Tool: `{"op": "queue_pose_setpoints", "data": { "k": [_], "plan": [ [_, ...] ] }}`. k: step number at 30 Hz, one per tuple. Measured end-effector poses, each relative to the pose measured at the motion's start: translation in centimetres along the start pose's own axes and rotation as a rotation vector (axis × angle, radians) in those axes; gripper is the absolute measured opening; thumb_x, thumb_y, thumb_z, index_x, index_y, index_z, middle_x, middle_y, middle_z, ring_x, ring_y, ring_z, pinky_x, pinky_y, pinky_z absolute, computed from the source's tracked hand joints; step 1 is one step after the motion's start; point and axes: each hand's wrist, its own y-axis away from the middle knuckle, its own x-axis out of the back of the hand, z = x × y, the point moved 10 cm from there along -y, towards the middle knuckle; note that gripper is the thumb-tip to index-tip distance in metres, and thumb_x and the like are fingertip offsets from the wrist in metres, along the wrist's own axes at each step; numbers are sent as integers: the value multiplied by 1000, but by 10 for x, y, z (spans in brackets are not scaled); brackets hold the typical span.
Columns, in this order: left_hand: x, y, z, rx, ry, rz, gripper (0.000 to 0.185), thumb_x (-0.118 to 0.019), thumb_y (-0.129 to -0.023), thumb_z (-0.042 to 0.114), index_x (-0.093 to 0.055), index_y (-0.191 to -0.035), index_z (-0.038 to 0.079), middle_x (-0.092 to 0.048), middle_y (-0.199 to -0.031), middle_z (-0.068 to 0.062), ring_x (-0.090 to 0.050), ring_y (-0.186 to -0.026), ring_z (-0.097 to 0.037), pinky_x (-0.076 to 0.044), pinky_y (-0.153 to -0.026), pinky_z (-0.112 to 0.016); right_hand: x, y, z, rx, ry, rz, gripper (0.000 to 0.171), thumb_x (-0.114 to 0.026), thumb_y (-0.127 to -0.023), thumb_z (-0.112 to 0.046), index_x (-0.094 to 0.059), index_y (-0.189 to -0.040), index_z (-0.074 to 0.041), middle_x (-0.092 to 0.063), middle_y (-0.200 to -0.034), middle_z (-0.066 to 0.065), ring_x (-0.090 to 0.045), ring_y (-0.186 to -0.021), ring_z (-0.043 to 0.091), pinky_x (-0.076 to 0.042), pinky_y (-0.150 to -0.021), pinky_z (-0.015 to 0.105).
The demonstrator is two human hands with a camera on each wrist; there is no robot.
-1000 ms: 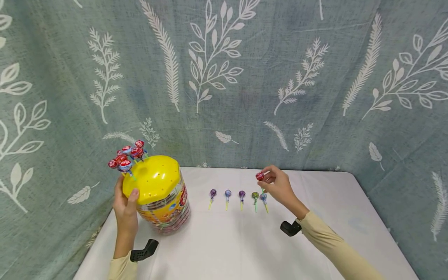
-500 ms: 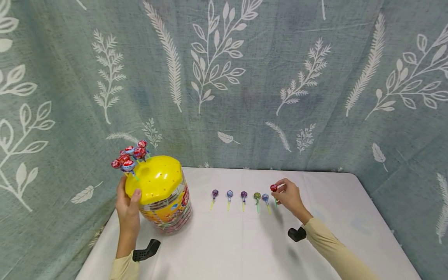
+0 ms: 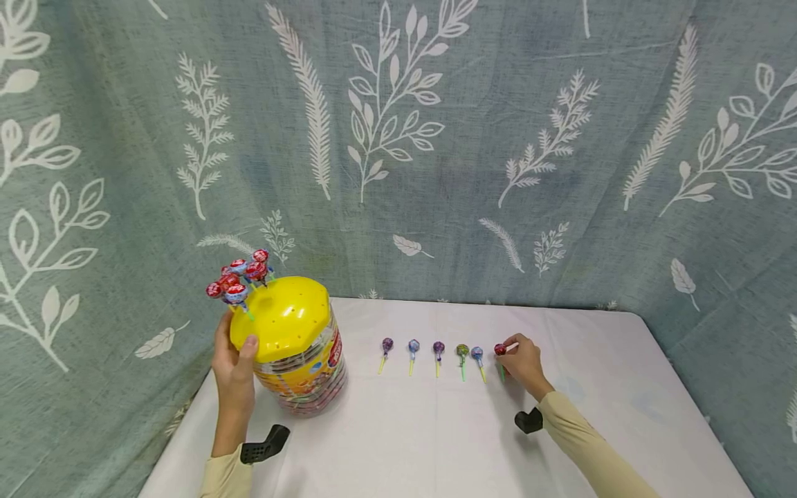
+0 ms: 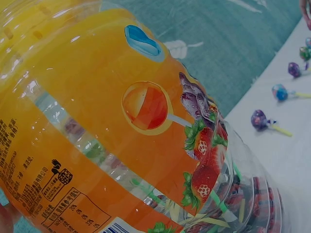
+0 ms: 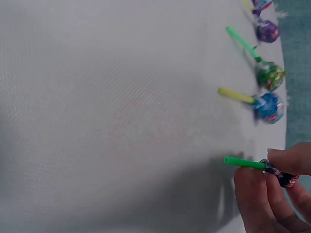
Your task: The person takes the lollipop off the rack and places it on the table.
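Observation:
My left hand (image 3: 236,366) grips the upper left side of a candy jar (image 3: 305,373) with a yellow lid (image 3: 283,315); in the head view the jar leans left. A bunch of red and blue lollipops (image 3: 236,277) stands stuck in the lid's left edge. At the right end of a row, my right hand (image 3: 523,363) pinches a red lollipop (image 3: 500,349), close to the table. Its green stick (image 5: 243,163) points out past the fingers in the right wrist view. The nearest neighbour in the row is a blue lollipop (image 3: 477,354) on a yellow stick.
Several lollipops lie side by side left of the right hand: a green one (image 3: 462,351), a purple one (image 3: 438,347), a light blue one (image 3: 414,346) and another purple one (image 3: 387,344). The white table (image 3: 398,443) ends at a patterned curtain (image 3: 411,173).
My right hand has moved right and down with the red lollipop, from above the blue one to beside it. The left hand keeps its grip on the tilted jar.

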Motion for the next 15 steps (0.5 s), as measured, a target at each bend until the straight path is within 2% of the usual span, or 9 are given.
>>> {"op": "queue_pose_setpoints", "data": {
  "k": [4,8,11,15],
  "plan": [
    [-2,0,0,2,-2,-10,62,-52,-90,15,-29,-147,21,-39,-142,-6,-41,-121,-20,-37,-98,-16,-2,-2,16,-35,29,8,31,-73,-76,-4,-55,-100,2,-60,-80,16,-55,-51,16,-47,-45,27],
    [-2,0,-2,16,-12,-13,63,-53,-90,15,-28,-148,22,-38,-142,-4,-41,-121,-20,-37,-98,-16,-2,-2,21,-68,41,18,34,-73,-77,-8,-53,-103,1,-59,-79,16,-54,-50,17,-47,-44,28],
    [0,0,-3,32,-35,-6,63,-53,-90,17,-28,-148,23,-37,-143,-3,-41,-122,-19,-36,-98,-15,-1,-2,15,-70,63,28,36,-72,-78,-10,-52,-106,0,-57,-76,14,-52,-51,18,-45,-43,28],
    [3,0,-3,49,-78,-5,63,-53,-91,18,-27,-148,25,-36,-144,-1,-40,-123,-17,-36,-98,-14,0,0,-5,-3,58,34,36,-71,-78,-10,-53,-108,1,-56,-70,11,-50,-51,18,-43,-44,29]
  ]
}}
